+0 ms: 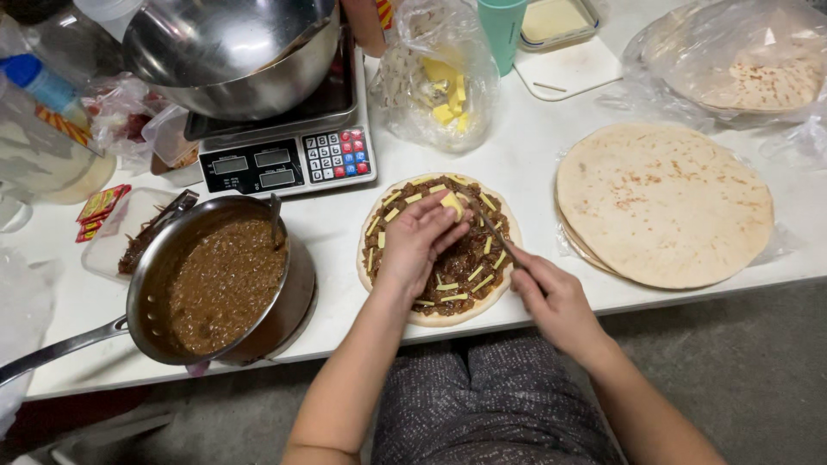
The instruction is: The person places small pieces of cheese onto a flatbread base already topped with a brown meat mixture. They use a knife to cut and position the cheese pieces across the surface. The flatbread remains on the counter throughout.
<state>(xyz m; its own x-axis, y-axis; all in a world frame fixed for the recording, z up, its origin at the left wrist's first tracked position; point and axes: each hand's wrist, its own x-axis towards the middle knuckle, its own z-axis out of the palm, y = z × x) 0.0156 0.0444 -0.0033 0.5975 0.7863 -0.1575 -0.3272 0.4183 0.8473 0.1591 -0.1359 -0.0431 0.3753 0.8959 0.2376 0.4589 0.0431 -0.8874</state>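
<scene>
Round flatbread (431, 314), chunky sauce (461, 258), cheese sticks (474, 273)

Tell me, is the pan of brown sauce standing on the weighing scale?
No, the pan of brown sauce sits on the table; a steel bowl stands on the scale.

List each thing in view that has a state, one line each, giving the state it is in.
Left hand: holding a cheese block.
Right hand: gripping a knife.
Topped flatbread: spread with brown filling, cheese strips on it.
Pan: partly filled with brown filling.
Flatbread stack: plain.
Steel bowl: on the scale.
</scene>
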